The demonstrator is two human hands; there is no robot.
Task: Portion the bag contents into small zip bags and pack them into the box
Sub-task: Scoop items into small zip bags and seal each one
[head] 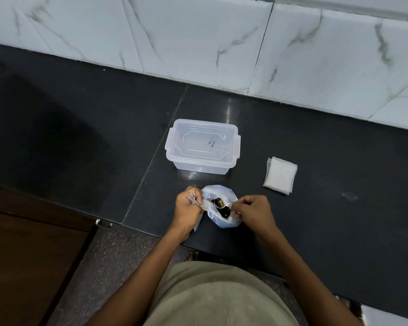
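A person stands at a dark, glossy bench (316,231) backed by white marble-veined wall tiles (198,43). The bag (224,208), thin, translucent, bluish-white plastic, sits crumpled on the bench near its front edge, between the two hands; its mouth is open upward and shows dark contents with one yellowish-brown piece. The left hand (188,209) is at the bag's left rim, fingers (193,196) curled and pinching clear film, apparently a small zip bag (199,204) that hangs below the fist, though its outline is hard to separate from the larger bag. The right hand (254,211) is at the bag's right rim, fingers curled and pinching the handle of a small white spoon (223,205) whose bowl lies over the open mouth, above the dark contents. The box (201,147), clear plastic, rectangular with rounded corners and side latches, stands behind the bag, apart from it; its lid is on, a small dark mark shows on top, and no contents can be made out through its walls. A stack of flat, square, whitish zip bags (280,175) lies to the right of the box and beyond the right hand, well clear of both. A brown wooden surface (33,243) adjoins the bench at lower left.
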